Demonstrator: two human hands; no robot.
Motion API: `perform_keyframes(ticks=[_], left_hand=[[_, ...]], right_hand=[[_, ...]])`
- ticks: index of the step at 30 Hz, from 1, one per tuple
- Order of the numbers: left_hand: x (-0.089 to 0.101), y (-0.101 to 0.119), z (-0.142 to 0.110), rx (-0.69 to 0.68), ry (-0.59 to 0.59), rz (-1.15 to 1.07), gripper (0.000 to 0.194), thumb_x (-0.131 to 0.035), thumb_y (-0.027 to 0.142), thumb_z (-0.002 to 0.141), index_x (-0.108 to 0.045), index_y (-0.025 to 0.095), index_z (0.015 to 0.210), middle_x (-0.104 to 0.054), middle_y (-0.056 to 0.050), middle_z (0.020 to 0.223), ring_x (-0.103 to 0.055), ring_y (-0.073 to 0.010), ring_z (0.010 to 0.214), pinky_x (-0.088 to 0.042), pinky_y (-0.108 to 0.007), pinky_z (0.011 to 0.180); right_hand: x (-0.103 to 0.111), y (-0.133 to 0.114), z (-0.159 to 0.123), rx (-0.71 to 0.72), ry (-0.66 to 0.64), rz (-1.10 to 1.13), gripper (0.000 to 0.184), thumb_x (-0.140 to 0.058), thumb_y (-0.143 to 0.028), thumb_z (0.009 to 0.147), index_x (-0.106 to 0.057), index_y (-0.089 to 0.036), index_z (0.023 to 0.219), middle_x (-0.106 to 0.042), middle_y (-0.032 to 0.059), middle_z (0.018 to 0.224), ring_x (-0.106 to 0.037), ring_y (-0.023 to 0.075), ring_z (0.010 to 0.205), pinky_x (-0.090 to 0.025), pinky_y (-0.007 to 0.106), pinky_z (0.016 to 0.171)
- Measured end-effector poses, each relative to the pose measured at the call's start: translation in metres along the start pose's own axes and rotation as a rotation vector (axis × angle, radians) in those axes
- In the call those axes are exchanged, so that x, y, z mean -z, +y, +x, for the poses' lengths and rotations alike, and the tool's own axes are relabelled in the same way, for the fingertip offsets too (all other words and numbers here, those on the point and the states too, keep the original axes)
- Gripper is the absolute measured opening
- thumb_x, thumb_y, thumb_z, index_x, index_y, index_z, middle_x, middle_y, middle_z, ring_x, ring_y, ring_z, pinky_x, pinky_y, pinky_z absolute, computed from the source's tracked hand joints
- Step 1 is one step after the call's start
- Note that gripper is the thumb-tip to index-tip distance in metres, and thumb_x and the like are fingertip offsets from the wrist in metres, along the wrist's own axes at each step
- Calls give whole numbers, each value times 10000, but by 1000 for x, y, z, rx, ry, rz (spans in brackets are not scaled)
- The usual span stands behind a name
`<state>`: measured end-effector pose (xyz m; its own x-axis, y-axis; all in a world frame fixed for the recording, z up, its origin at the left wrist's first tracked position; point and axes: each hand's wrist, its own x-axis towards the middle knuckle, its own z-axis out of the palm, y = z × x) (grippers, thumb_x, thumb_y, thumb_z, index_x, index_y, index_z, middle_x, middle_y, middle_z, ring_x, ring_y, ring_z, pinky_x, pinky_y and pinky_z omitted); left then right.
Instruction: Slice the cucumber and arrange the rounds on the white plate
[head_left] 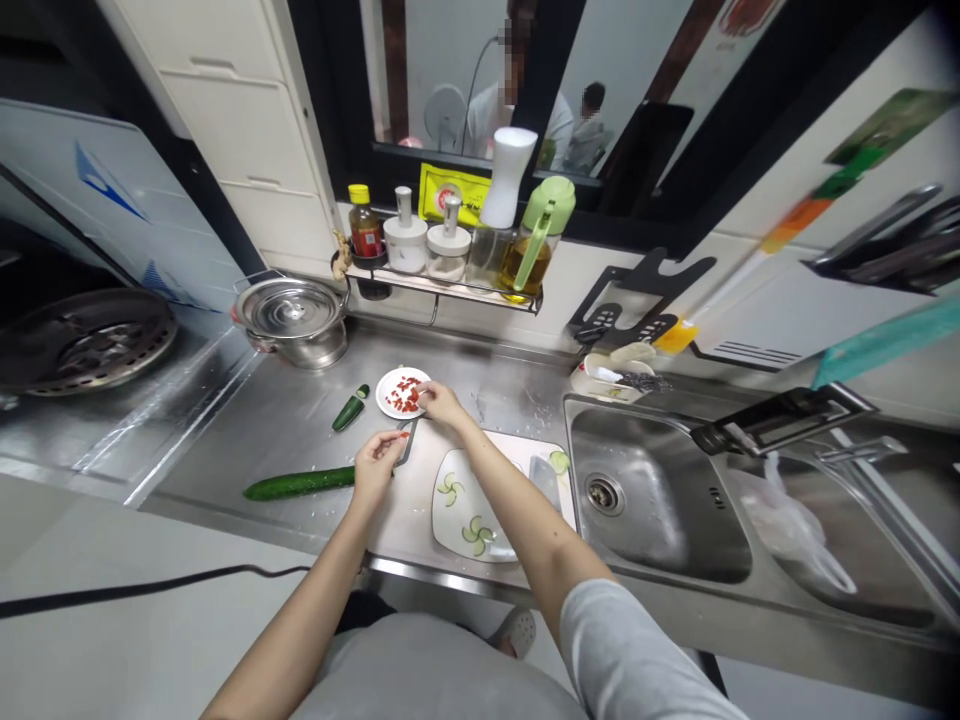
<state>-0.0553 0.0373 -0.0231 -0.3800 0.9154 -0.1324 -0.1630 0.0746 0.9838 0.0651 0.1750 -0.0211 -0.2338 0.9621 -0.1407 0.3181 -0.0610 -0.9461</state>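
Note:
My left hand [377, 462] is pinched closed above the cutting board [397, 525], with a small red piece at its fingertips. At the right rim of a small white dish [382, 393], my right hand [444, 405] has its fingers closed over the red pieces [405, 392]; what it grips is hidden. Under my right forearm lies a white plate [444, 530] bearing cucumber slices fanned like pinwheels [477, 536]. Left of my left hand lies a long cucumber [300, 484]. A short cut cucumber piece [348, 413] rests beside the dish.
A flat grey blade-like object [545, 482] and a pale green piece [559, 461] lie on the board's right side. The sink [645, 500] is to the right. A lidded steel pot [307, 345] stands at back left, below a seasoning rack [465, 287]. People show behind the window.

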Motion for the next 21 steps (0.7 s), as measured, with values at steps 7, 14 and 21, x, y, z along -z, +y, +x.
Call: perform_keyframes(ticks=[7,14,21], left_hand=[[6,-4,-3,23,2,17,332,-738,433,653,-682,152,822,-672,-29,736,-543,-104,603,-370,-201,520],[-1,-10,-13,64,8,11,345,-760,438,628,-696,147,804,-651,-15,689,-517,-95,573,-363,-196,508],[11,-10,-19,51,28,23,316,-757,420,644,-705,151,801,-648,-12,669,-529,-100,587,-389,-206,544]], right_hand=[[20,25,-1,41,19,-159,165,-540,-180,775,-671,-177,875,-696,28,886,-617,133,794,-474,253,783],[13,24,19,106,-12,-443,143,-548,-104,746,-660,-193,755,-678,33,856,-557,163,850,-417,251,789],[15,28,30,143,-51,-660,131,-560,-143,792,-683,-182,818,-648,75,950,-518,186,917,-386,271,825]])
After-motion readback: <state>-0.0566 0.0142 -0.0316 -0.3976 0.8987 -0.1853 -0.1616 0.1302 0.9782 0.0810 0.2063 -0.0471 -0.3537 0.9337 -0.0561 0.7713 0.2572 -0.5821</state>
